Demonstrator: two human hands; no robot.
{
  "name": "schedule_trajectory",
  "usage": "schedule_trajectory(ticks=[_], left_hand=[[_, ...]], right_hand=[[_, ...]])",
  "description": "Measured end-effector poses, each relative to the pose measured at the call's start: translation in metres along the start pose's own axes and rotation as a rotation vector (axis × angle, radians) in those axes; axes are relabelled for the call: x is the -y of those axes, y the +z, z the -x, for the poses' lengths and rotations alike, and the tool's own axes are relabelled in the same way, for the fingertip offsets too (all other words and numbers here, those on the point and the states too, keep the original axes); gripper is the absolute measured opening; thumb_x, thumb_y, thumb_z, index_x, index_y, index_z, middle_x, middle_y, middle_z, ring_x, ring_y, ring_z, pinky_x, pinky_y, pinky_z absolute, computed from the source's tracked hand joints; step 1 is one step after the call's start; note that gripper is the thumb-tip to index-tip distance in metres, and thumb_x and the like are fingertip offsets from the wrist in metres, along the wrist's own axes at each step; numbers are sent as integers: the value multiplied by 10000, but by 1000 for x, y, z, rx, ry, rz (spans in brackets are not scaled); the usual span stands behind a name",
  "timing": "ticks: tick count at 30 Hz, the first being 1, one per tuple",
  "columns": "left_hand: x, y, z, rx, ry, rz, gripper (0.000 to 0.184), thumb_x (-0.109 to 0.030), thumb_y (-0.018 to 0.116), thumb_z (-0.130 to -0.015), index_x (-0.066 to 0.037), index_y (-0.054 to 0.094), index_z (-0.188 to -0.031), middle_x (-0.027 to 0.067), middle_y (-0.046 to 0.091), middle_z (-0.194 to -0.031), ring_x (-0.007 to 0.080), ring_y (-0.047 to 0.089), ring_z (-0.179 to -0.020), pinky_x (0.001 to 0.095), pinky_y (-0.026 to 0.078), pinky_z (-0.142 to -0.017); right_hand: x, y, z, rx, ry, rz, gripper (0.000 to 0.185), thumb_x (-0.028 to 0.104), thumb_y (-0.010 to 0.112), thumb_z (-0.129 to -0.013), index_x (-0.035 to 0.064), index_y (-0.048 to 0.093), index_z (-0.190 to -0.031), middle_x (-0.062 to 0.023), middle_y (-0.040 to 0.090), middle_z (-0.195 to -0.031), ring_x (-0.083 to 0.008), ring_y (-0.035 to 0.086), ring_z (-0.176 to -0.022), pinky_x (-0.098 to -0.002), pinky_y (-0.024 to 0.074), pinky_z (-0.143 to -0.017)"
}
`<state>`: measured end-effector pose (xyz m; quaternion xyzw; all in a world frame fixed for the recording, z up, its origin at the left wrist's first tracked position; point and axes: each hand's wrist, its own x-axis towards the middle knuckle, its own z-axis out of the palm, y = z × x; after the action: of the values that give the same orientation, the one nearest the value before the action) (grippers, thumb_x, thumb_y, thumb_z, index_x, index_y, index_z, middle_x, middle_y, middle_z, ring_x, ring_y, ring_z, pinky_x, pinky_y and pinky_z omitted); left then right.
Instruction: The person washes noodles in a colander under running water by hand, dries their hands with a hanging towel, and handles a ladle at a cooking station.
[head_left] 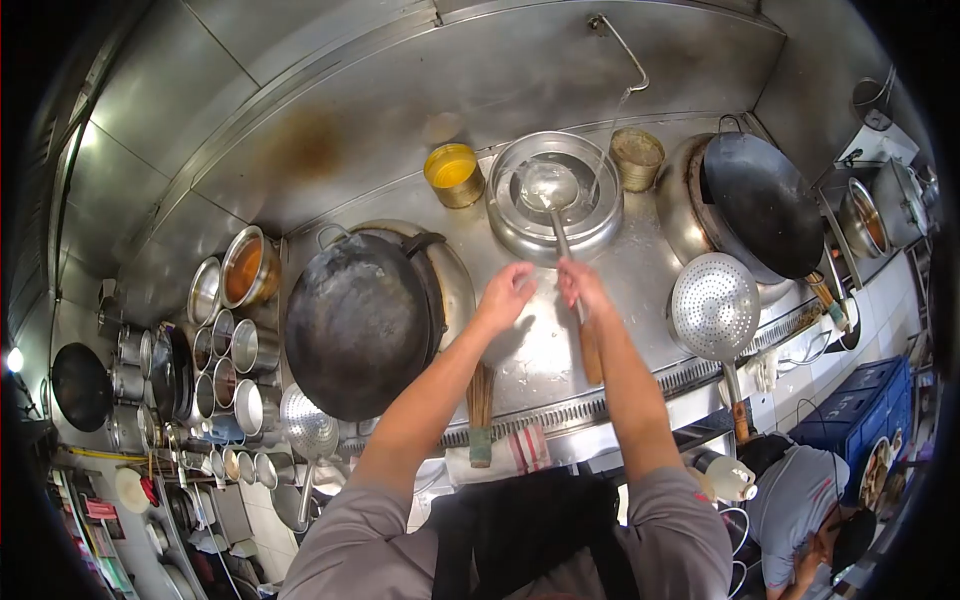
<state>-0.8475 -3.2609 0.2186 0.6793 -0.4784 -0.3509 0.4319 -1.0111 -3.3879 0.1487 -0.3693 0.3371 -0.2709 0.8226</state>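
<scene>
My right hand (582, 284) is closed on the long handle of a ladle (562, 238), whose wooden end reaches back toward me. The ladle's bowl is over a round metal basin (505, 222), where water from a thin tap pipe (632, 62) runs down. To the left of the handle, my left hand (508, 293) hovers above the steel worktop (530, 375) with its fingers curled in; nothing shows in it. A large dark wok (360, 320) stands left of this hand, and a bamboo brush (481, 410) lies in front of it.
A yellow tin (453, 176) and a rusty tin (637, 160) flank the basin. On the right are a tilted wok (765, 205) and a perforated skimmer (715, 305). Several metal pots (255, 345) crowd the left. A person in grey (800, 500) bends low at the right, near a blue crate (860, 410).
</scene>
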Motion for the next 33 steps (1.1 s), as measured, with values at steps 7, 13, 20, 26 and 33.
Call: schedule_trajectory(ticks=[7,13,20,26,33], left_hand=[[-8,48,-92,-179,-271,243,601,-244,756,-854,82,493,-1285,241,639,-1186,310,630,-1096,405,501,-928],[-38,59,-113,-420,-271,46,362,-282,649,-947,28,542,-1100,185,648,-998,264,626,-897,428,499,-762],[-11,39,-105,-199,-120,-5,394,-290,640,-958,14,573,-1199,206,657,-1097,273,641,-1049,377,503,-869],[31,19,0,-168,12,-93,248,-235,720,-901,-20,598,-924,48,624,-789,137,561,-729,323,489,-700],[59,-8,162,-23,-148,-27,250,-246,723,-903,-22,614,-884,21,587,-719,102,512,-664,298,452,-624]], right_hand=[[-42,36,32,9,-155,65,114,68,598,-937,75,492,-977,-15,485,-557,-114,432,-361,-277,386,-344],[-26,57,-2,-54,-257,228,264,42,622,-908,7,522,-1150,-91,676,-925,-154,683,-737,-312,560,-610],[-41,62,-9,-335,-487,765,284,170,527,-980,67,486,-1241,-275,672,-981,-459,658,-902,-491,504,-782],[-28,41,12,-359,-733,865,536,177,506,-974,49,358,-1473,-320,649,-936,-481,644,-904,-520,475,-775],[-5,27,17,-369,-518,1034,639,117,533,-943,-36,283,-1511,-361,628,-1105,-481,629,-1038,-493,489,-903]])
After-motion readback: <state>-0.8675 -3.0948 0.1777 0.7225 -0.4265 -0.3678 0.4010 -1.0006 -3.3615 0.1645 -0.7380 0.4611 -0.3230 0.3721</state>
